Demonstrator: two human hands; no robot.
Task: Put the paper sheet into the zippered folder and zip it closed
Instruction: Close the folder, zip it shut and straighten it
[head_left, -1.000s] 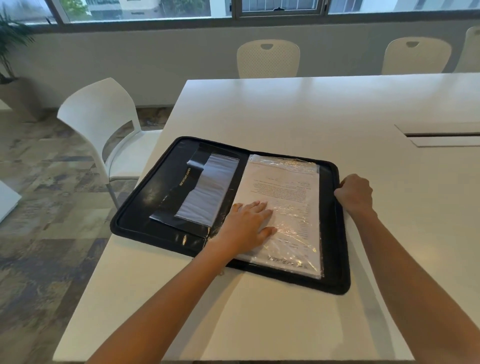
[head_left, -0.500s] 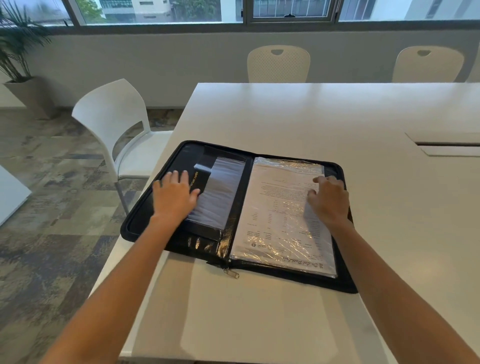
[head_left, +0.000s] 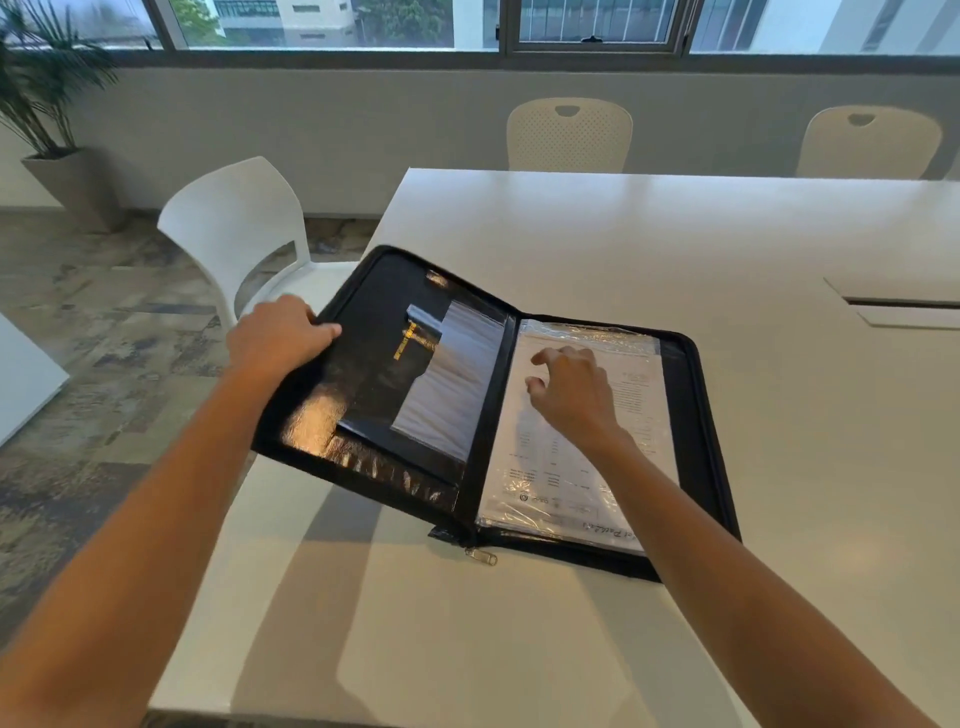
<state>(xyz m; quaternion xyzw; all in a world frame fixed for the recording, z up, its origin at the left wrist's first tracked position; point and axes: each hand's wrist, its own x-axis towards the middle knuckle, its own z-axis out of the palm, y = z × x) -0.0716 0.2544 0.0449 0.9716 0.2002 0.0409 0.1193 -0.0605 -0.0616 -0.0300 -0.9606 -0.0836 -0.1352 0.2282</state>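
The black zippered folder (head_left: 363, 405) lies open at the table's left edge. Its left cover is tilted up off the table, and my left hand (head_left: 280, 338) grips that cover's outer edge. The paper sheet (head_left: 550, 457), printed and under a clear plastic sleeve, lies flat on the folder's right half. My right hand (head_left: 571, 395) hovers over or lightly touches the sheet with fingers loosely bent, holding nothing. The left cover's inner pocket holds a white sheet (head_left: 452, 384). The metal zipper pull (head_left: 480, 556) hangs at the spine's near end.
The white table (head_left: 623, 249) stretches far and right, with a cable slot (head_left: 904, 306) at the right. A white chair (head_left: 239, 228) stands just left of the folder; two beige chairs (head_left: 569, 135) stand at the far side. A potted plant (head_left: 47, 104) is far left.
My left hand moved from the inner pocket to the left cover's outer edge and raised that cover. My right hand shifted left over the sheet.
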